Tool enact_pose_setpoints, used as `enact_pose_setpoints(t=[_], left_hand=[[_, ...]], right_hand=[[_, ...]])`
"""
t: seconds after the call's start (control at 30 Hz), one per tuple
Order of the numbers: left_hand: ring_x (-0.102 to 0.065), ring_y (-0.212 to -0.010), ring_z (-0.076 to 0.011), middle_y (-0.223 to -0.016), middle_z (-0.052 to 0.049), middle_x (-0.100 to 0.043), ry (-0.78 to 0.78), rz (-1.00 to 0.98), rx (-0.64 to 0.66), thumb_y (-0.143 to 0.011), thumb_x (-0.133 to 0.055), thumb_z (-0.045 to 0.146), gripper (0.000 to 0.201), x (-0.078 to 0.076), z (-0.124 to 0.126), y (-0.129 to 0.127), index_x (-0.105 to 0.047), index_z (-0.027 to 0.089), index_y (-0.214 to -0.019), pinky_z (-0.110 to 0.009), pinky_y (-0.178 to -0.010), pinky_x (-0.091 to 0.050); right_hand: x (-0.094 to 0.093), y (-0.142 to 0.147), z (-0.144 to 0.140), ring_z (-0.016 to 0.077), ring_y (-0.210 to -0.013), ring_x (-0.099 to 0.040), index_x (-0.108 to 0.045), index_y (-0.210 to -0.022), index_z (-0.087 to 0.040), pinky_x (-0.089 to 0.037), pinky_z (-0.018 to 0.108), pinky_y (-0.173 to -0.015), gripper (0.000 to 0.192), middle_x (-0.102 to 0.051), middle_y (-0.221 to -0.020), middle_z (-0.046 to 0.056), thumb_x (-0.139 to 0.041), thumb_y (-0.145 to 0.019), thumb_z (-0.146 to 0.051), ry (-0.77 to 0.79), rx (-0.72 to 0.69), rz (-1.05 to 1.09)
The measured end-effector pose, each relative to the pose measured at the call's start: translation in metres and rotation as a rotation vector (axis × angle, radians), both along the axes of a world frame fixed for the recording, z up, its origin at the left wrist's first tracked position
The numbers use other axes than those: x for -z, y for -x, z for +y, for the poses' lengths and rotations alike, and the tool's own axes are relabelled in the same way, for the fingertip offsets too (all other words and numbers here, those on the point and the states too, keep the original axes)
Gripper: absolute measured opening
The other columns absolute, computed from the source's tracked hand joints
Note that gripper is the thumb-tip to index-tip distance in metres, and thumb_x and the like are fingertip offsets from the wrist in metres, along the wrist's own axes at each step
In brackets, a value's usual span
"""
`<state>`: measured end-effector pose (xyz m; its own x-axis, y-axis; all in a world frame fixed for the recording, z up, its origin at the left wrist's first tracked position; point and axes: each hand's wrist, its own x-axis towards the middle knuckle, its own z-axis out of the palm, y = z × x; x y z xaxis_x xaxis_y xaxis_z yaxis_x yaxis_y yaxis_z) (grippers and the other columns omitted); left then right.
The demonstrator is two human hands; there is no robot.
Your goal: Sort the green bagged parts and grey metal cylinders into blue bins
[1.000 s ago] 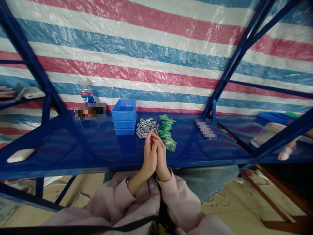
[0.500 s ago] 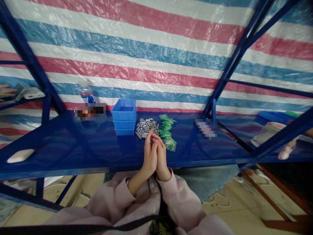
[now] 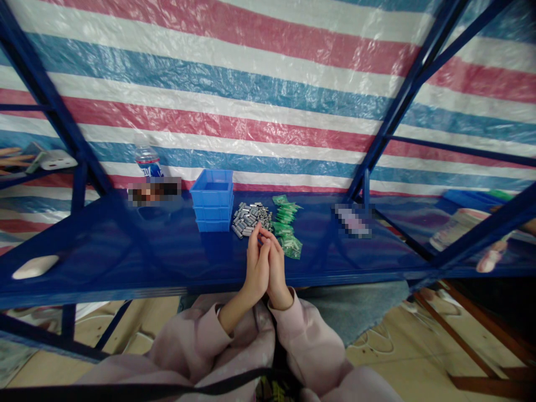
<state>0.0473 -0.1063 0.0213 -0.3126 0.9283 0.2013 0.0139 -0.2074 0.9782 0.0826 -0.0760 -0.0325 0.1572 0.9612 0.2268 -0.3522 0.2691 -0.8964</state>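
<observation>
Together, the left hand point(image 3: 256, 267) and right hand point(image 3: 276, 268) press palm to palm on the blue tabletop point(image 3: 125, 251).
Fingers straight, holding nothing; just beyond the fingertips lie grey metal pieces point(image 3: 251, 216) and green packets point(image 3: 287, 226), beside stacked blue bins point(image 3: 213, 200).

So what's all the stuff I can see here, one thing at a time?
blue bins: a stack, blue, shelf centre-left
metal pieces: a pile, grey, right of the bins
green packets: a pile, green, right of the metal pieces
water bottle: one, clear with blue label, behind the bins to the left
white object: one, white, shelf's left front
shelf: one, dark blue, metal frame
striped sheet: one, red, white and blue, behind the shelf
left hand: palm pressed against the right, holding nothing visible
right hand: pressed against the left, near the packets
</observation>
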Motion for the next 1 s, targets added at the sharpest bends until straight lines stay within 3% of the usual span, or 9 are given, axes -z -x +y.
enact_pose_setpoints(t=[1.0], left_hand=[[-0.04, -0.138, -0.0274, -0.14, -0.008, -0.054, 0.009, -0.002, 0.006, -0.089, -0.036, 0.009, 0.048, -0.0034, -0.0014, 0.0, -0.061, 0.017, -0.129, -0.036, -0.115, -0.037]], right_hand=[[0.0028, 0.0014, 0.001, 0.024, -0.12, -0.058, -0.07, -0.108, -0.019, -0.042, 0.039, -0.103, 0.032, -0.068, -0.121, 0.01, -0.048, -0.085, -0.02, 0.006, 0.008, 0.017]])
